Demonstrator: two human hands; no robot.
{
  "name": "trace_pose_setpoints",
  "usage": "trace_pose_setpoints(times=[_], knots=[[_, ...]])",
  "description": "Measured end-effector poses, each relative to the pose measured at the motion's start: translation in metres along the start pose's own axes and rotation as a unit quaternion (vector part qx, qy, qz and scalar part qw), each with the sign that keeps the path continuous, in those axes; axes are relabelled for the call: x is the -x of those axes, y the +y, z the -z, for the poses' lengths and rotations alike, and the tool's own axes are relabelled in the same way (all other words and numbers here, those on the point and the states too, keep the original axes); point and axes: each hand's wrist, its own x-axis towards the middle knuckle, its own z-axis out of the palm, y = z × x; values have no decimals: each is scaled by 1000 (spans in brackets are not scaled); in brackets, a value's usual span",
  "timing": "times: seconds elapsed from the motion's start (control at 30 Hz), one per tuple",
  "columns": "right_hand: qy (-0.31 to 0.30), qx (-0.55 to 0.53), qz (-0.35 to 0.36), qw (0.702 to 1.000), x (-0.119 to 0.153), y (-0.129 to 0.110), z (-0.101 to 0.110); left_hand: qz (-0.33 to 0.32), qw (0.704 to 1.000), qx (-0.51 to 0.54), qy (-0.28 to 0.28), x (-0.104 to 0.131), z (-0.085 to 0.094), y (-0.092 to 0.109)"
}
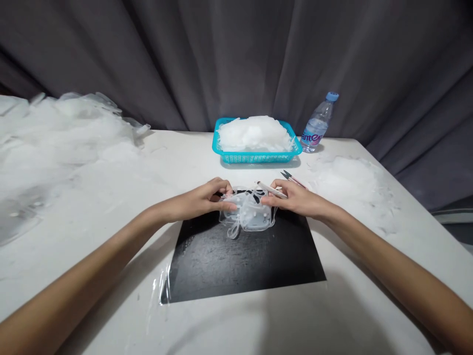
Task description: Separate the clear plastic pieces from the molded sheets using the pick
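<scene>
Translucent plastic pieces with pale loops (254, 217) lie over the far part of a black mat (244, 261). My left hand (212, 199) pinches the left edge of these pieces between thumb and fingers. At their right side, my right hand (290, 197) has its fingers closed on a slim white tool (271, 189), whose tip points left over the pieces. Small snips with dark blades (287, 175) show just behind my right hand; their lower part is hidden by the fingers.
A blue basket (260, 158) of white translucent pieces stands behind the mat, with a water bottle (316, 125) to its right. A large heap of similar pieces (66, 133) covers the left; a lower pile (354, 190) lies right.
</scene>
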Motion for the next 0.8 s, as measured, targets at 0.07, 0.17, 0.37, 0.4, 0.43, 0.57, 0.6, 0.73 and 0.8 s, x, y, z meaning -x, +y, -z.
trace_pose_setpoints(times=[0.07,0.17,0.37,0.4,0.43,0.57,0.6,0.73,0.8], knots=[[8,-40,-7,999,-1,3,-1,22,997,76,-23,1,2,4],[-2,-55,-5,998,-3,9,-3,38,989,144,-23,2,3,5],[-83,-31,-44,995,-5,18,-1,6,992,110,60,-9,3,-17],[-95,-18,-43,994,-4,17,-1,-4,992,94,83,-11,1,-21],[-101,-1,-37,994,-3,16,-1,-15,991,75,112,-13,-2,-24],[-74,83,-15,994,2,7,-5,-65,946,-87,305,-16,-16,-18],[-62,101,-17,993,3,6,-6,-80,922,-146,349,-15,-21,-12],[-15,133,-26,991,3,8,-10,-182,907,-267,272,-1,-42,16],[-1,122,-14,992,1,14,-10,-251,910,-294,148,5,-54,23]])
